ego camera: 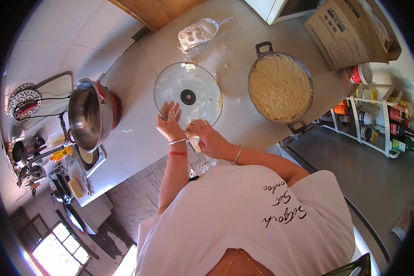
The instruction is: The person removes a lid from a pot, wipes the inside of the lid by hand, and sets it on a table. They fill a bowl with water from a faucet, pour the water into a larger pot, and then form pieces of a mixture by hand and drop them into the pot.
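Note:
My left hand [170, 120] is raised at the near left edge of a round glass lid [200, 82], its fingers spread and dusted with flour. My right hand [210, 138] is bent beside my left wrist, its fingers on a pale, crumbly lump that looks like dough [192, 127]. The lid lies flat, with a black knob in its middle and flour and bits of dough on the glass. To the right stands a round two-handled pan [311, 82] filled with a yellowish crumbly mass. A clear scoop [198, 33] with flour lies beyond the lid.
Flour is scattered on the grey countertop [138, 89]. A steel pot [86, 115] stands at the left, near hanging utensils. At the right are a cardboard box [345, 38], a red and white tub [362, 74] and a white rack [353, 117] of bottles and jars.

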A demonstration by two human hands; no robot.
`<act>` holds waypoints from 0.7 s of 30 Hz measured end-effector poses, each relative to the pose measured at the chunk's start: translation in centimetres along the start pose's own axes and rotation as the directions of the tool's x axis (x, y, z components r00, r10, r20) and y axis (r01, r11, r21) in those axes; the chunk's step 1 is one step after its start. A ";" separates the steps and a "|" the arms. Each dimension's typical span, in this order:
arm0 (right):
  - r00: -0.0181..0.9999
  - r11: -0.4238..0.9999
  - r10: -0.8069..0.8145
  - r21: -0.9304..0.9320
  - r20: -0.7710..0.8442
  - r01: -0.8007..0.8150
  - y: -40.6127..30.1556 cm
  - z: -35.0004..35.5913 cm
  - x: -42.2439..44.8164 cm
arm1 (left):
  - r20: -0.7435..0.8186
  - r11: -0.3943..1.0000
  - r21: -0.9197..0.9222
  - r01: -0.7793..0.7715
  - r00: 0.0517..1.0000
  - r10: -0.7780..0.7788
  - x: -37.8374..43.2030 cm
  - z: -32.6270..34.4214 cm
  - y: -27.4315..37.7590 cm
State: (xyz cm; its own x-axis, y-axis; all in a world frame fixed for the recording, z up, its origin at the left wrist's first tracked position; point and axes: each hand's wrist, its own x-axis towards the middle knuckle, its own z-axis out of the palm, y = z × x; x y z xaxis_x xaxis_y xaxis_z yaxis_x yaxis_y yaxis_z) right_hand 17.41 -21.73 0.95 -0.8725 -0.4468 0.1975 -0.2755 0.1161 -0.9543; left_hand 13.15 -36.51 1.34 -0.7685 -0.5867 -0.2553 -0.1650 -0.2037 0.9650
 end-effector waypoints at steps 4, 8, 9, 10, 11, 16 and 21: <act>0.999 0.974 -0.024 -0.225 0.046 0.034 6.8 -2.4 -1.8 | 0.054 0.999 0.020 0.026 0.998 -0.027 -0.5 -0.1 0.3; 0.973 0.829 0.200 -0.549 0.115 -0.105 9.3 -5.6 1.6 | 0.058 0.997 0.072 0.035 0.998 -0.039 -0.1 -1.5 0.5; 0.970 0.795 0.218 -0.596 0.107 -0.113 9.9 -5.8 2.8 | 0.062 0.995 0.091 0.034 0.997 -0.040 -0.1 -1.9 0.4; 0.988 0.766 0.143 -0.638 0.058 -0.074 11.1 -6.1 4.1 | 0.072 0.995 0.101 0.021 0.997 -0.028 0.2 -1.7 0.5; 0.998 0.733 0.065 -0.679 0.013 -0.039 12.2 -6.2 5.3 | 0.082 0.994 0.111 0.008 0.997 -0.017 0.3 -1.5 0.7; 0.990 0.751 -0.104 -0.645 0.096 0.141 14.6 -7.7 8.9 | 0.081 0.984 0.164 -0.073 0.995 0.061 0.3 -1.9 0.1; 0.999 0.772 -0.035 -0.634 0.015 0.037 13.9 -6.1 3.1 | 0.030 0.990 0.117 -0.080 0.997 0.077 1.1 -2.0 -0.3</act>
State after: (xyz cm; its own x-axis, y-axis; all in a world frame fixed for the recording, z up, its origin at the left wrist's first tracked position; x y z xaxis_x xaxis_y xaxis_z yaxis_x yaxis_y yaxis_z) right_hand 8.41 -16.08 -10.36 -0.8560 -0.4642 0.2274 -0.5008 0.6359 -0.5872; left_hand 13.56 -38.69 0.69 -0.7972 -0.5767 -0.1784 -0.1743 -0.0631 0.9827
